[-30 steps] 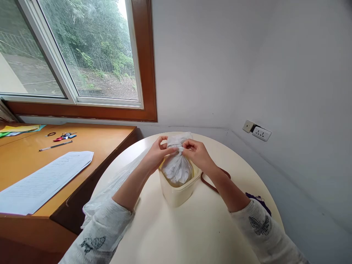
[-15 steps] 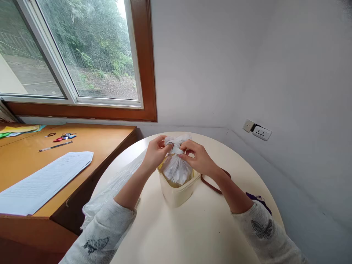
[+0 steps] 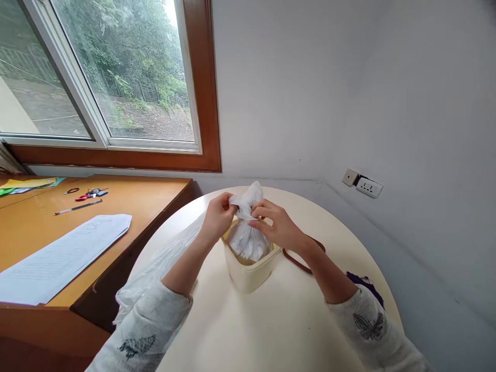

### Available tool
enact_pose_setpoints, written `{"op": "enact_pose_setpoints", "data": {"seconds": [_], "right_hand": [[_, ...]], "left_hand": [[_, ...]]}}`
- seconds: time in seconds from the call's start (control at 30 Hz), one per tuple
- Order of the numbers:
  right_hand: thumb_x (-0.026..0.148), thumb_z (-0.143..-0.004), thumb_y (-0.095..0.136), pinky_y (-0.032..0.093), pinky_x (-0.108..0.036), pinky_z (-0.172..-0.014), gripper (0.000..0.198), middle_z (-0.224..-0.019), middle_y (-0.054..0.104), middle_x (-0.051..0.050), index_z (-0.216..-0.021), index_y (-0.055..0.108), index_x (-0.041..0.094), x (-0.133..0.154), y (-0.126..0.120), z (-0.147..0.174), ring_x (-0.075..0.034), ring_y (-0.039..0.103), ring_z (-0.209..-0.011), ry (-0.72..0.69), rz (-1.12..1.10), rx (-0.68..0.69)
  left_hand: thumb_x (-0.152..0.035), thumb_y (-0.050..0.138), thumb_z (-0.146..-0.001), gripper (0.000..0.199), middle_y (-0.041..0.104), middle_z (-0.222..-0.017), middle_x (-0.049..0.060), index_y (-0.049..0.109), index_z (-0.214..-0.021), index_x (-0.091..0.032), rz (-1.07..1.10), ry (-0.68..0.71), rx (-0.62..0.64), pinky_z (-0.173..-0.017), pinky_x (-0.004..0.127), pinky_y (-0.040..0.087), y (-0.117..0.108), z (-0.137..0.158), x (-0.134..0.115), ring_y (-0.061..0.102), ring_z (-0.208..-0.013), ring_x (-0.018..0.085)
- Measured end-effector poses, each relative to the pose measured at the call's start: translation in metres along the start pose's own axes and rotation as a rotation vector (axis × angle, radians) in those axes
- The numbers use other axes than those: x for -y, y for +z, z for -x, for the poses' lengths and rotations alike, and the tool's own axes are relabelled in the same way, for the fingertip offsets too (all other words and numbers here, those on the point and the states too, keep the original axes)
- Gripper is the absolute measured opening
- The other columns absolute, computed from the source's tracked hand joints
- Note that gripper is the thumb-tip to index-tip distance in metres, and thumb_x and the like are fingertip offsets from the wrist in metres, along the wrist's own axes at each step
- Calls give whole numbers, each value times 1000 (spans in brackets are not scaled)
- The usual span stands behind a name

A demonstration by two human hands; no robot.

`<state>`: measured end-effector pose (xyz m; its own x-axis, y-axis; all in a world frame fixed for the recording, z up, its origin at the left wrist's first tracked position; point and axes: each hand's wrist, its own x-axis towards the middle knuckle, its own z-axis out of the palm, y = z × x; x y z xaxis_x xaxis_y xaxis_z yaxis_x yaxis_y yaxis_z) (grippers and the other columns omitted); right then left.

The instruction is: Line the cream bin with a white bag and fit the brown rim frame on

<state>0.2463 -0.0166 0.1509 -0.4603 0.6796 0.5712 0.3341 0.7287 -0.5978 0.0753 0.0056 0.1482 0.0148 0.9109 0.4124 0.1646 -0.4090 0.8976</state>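
A white plastic bag (image 3: 250, 243) with a twisted, knotted neck sits inside a small cream bin (image 3: 248, 276) on the round table. My left hand (image 3: 219, 216) pinches the left side of the bag's neck, thumb and forefinger closed on the plastic. On the other side, my right hand (image 3: 277, 223) has its fingers closed on the neck, just at the knot. A loose tip of the bag stands up above both hands. The bag's contents cannot be made out.
Clear plastic sheeting (image 3: 155, 274) lies along the left of the round table (image 3: 271, 325). A brown ring-shaped band (image 3: 298, 261) and a dark purple item (image 3: 364, 284) lie right. The wooden desk (image 3: 155, 196) holds papers (image 3: 70, 258), keys (image 3: 93, 193) and a pen (image 3: 77, 207).
The top of the bag has risen into an upright tip above the knot. My left hand has pulled a strand slightly left; both hands stay at the neck.
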Motion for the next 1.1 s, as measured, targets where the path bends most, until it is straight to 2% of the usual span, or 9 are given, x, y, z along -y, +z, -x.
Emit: {"op": "enact_pose_setpoints", "data": {"seconds": [0.13,0.33,0.43,0.5,0.57,0.67,0.73,0.97,1.1], "right_hand": [[30,-83,54,44,-27,-74,12,-95,55,-3,-75,55,21,-1,-5,1,-14,53,-87,30,-92,0],[39,-78,61,42,-29,-67,23,-84,58,-3,-69,52,20,9,9,-2,-15,53,-75,132,285,-94],[35,-80,60,40,-32,-69,23,-82,59,-4,-66,52,19,9,14,-2,-16,53,-74,131,429,-102],[29,-82,59,40,-32,-74,18,-87,59,-4,-67,54,19,7,11,-1,-17,54,-80,82,372,-73],[26,-82,59,42,-30,-78,14,-95,58,-3,-69,55,20,7,3,2,-16,54,-87,36,174,0],[27,-82,58,44,-28,-81,10,-105,55,-2,-74,57,21,11,-11,4,-15,54,-96,31,-115,117],[29,-83,56,44,-29,-84,12,-106,55,-2,-74,57,21,14,-16,4,-15,53,-98,58,-148,135],[46,-74,63,42,-35,-81,27,-101,59,-4,-76,56,21,26,6,3,-19,54,-95,164,284,27],[27,-79,58,41,-38,-79,6,-100,61,-5,-81,61,21,24,12,3,-20,55,-91,181,459,-27]], "left_hand": [[-17,51,-65,5,52,-63,-2,54,-68,-15,0,-4,-33,-59,23,38,-2,-3,6,50,-62,12],[-17,48,-65,7,45,-56,-4,50,-59,-16,10,-19,-17,-51,21,31,8,2,-4,41,-54,9],[-16,49,-65,7,46,-58,-4,51,-59,-15,75,-26,20,-52,20,31,8,5,-11,40,-56,9],[-18,50,-66,8,48,-60,-3,54,-60,-15,153,-52,80,-54,21,33,4,5,-13,42,-58,9],[-18,52,-66,6,51,-62,-2,56,-63,-15,184,-69,101,-57,21,35,-3,4,-12,45,-60,10],[-15,53,-64,8,55,-67,-1,58,-70,-15,144,-56,73,-60,22,38,-10,1,-7,49,-65,12],[-15,51,-65,9,54,-67,-2,57,-72,-16,137,-55,57,-59,22,38,-11,0,-4,48,-64,11],[-14,46,-67,6,44,-59,-5,49,-63,-17,-42,20,-143,-50,20,30,10,2,-13,38,-55,8],[-12,47,-65,9,49,-62,-4,54,-69,-16,84,-6,-100,-53,20,33,14,6,-17,42,-58,8]]}}
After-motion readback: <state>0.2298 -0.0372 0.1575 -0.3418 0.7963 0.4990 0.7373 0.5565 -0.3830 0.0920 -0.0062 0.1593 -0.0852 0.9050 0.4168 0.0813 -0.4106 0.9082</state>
